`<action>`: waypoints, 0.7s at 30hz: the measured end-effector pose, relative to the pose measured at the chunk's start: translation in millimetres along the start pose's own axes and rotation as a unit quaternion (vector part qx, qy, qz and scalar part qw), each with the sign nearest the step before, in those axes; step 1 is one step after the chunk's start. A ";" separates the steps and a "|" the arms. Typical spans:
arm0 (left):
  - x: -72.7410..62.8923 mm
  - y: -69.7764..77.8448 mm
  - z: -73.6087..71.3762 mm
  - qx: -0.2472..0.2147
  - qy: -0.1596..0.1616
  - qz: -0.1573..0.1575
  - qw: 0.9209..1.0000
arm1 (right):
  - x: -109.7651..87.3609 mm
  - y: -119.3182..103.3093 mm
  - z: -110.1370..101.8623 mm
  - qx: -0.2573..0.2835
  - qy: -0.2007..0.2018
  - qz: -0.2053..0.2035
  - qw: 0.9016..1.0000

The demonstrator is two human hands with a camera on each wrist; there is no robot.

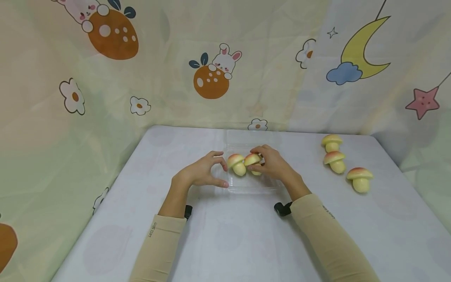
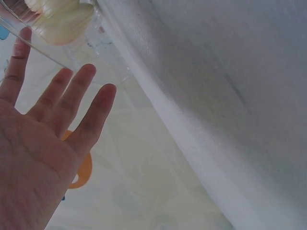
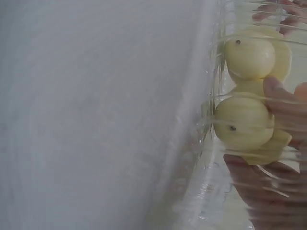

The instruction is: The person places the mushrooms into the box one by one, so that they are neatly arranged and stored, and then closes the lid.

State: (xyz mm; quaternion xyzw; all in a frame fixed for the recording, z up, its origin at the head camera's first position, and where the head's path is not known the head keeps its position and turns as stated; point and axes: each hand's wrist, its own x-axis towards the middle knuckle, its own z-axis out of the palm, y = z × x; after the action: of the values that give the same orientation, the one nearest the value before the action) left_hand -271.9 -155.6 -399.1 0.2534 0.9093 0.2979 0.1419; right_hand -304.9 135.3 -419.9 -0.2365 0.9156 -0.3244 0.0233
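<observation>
A clear plastic box (image 1: 243, 188) with an open lid (image 1: 251, 137) lies on the table. Two toy mushrooms with yellow stems and reddish caps sit side by side in it, the left mushroom (image 1: 237, 166) and the right mushroom (image 1: 251, 159). My right hand (image 1: 276, 164) pinches the right mushroom between thumb and fingers; the right wrist view shows this through the box wall. At the box's left side is my left hand (image 1: 202, 170), its fingers spread and holding nothing. In the left wrist view the fingertips (image 2: 88, 72) are close to the box wall; contact is unclear.
Three more mushrooms stand on the right of the table: a far mushroom (image 1: 332, 143), a middle mushroom (image 1: 335, 161) and a near mushroom (image 1: 360, 180). A white cloth covers the table (image 1: 225, 243). Behind it hangs a patterned curtain (image 1: 169, 70).
</observation>
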 end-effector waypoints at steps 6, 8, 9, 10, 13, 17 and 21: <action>-0.4 -0.5 0.2 0.004 0.000 0.000 1.000 | -2.0 2.4 -1.8 0.012 -0.003 -0.004 1.000; -0.4 -0.3 0.2 0.005 0.001 0.000 1.000 | -3.2 3.7 -3.8 0.011 -0.002 -0.003 1.000; -0.5 -0.1 0.3 0.006 0.001 0.001 1.000 | -3.8 4.3 -4.9 0.009 -0.002 -0.002 1.000; -0.4 -0.3 0.4 0.005 0.001 0.002 1.000 | -4.3 4.8 -6.0 0.006 -0.003 -0.001 1.000; -0.4 -0.2 0.1 0.006 0.000 0.004 1.000 | -5.7 5.1 -10.1 0.003 -0.007 0.001 1.000; -0.6 0.0 -0.5 0.006 -0.002 0.004 1.000 | -6.9 3.2 -17.2 0.004 -0.015 0.001 1.000; -0.8 0.5 -0.9 0.004 -0.005 0.001 1.000 | -9.2 1.3 -25.1 0.007 -0.021 0.007 1.000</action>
State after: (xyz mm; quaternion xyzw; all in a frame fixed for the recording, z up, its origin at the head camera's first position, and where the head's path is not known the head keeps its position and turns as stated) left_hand -271.3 -156.1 -398.0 0.2568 0.9094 0.2932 0.1451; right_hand -302.2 155.0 -401.9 -0.2370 0.9143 -0.3252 0.0466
